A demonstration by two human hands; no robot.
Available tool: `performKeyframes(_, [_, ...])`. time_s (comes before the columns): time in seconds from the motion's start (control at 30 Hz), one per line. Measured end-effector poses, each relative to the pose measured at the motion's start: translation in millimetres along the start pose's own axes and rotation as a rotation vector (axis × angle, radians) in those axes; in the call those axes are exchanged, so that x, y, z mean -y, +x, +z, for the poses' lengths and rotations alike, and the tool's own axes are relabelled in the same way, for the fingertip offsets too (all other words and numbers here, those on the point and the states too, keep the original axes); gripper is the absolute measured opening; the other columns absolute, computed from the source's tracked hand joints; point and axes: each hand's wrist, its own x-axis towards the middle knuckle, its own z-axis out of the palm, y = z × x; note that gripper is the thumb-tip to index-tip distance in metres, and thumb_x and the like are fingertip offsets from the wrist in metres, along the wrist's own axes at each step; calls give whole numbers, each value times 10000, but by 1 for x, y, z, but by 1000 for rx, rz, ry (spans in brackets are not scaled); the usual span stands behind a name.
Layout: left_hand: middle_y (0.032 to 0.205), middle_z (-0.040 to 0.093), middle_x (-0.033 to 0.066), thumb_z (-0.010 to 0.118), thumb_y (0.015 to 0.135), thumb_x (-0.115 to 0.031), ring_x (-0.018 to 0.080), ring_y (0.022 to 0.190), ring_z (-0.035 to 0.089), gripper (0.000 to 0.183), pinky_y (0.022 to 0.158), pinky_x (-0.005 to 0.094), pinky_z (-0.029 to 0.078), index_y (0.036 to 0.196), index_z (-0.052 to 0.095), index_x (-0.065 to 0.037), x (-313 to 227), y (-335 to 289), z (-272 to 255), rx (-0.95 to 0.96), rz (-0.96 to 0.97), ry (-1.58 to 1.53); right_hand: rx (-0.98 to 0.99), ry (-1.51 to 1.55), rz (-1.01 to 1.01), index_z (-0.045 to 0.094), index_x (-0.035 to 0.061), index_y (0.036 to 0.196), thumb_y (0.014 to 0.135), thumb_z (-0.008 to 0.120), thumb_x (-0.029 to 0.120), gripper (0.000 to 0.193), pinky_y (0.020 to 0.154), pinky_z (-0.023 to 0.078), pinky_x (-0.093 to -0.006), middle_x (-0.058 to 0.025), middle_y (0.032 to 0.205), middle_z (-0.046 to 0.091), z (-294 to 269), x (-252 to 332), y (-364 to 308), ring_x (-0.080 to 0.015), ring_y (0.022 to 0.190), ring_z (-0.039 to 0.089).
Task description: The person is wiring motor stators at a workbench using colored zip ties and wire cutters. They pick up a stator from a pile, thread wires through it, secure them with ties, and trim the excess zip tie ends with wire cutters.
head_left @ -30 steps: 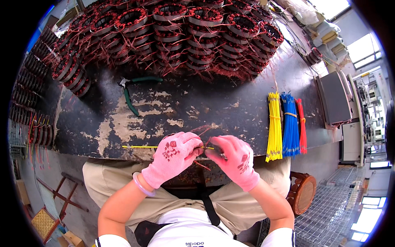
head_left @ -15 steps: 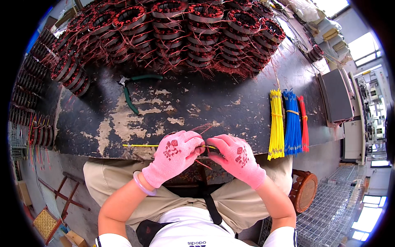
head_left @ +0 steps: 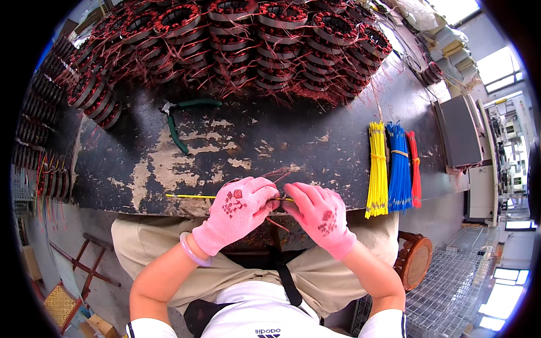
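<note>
My left hand [head_left: 238, 209], in a pink glove, is closed on a thin yellow wire [head_left: 190, 196] above the near table edge. One end of that wire sticks out to the left; a short piece shows between my hands. Opposite, my right hand [head_left: 320, 217], also gloved in pink, pinches at this short piece with thumb and fingers. Thin copper-red wires [head_left: 277, 172] stand out beyond my fingertips, and another strand [head_left: 278, 225] hangs below them. My fingers hide where the yellow and red wires meet.
Stacked wire-wound stator rings [head_left: 282, 48] fill the table's far side, with more at the left [head_left: 96, 101]. Green-handled pliers [head_left: 174, 121] lie on the worn black table [head_left: 248, 132]. Yellow [head_left: 377, 172], blue [head_left: 399, 169] and red [head_left: 415, 169] wire bundles lie at the right.
My right hand has tilted slightly, its wrist shifting a little left and its fingers lying flatter over the wire. My left hand stays nearly in place, still holding the yellow wire.
</note>
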Motion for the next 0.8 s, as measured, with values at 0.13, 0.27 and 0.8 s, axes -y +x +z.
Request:
performKeyframes(0.13, [1017, 696, 69, 766, 798, -90, 299, 856, 666, 198, 762, 411, 545, 976, 680, -85, -1, -1, -1, 21, 11, -3, 583, 1169, 964, 666, 26, 1018, 1011, 594, 248, 234, 668, 511, -295, -17, 802, 678, -3, -9, 7, -133, 723, 639])
performKeyframes(0.27, [1019, 697, 72, 764, 800, -89, 302, 850, 664, 196, 755, 410, 544, 976, 679, -85, 0, 0, -4, 45, 28, -16, 594, 1120, 869, 656, 17, 1047, 1034, 559, 242, 245, 687, 516, -298, -13, 820, 661, -12, -5, 6, -129, 731, 628])
performKeyframes(0.8, [959, 690, 37, 774, 783, -77, 266, 806, 658, 173, 712, 378, 541, 926, 681, -103, 2, -3, -11, 26, 54, 11, 292, 672, 709, 602, 1, 865, 1002, 607, 239, 275, 544, 441, -320, -16, 661, 554, -61, -43, 10, -87, 597, 509])
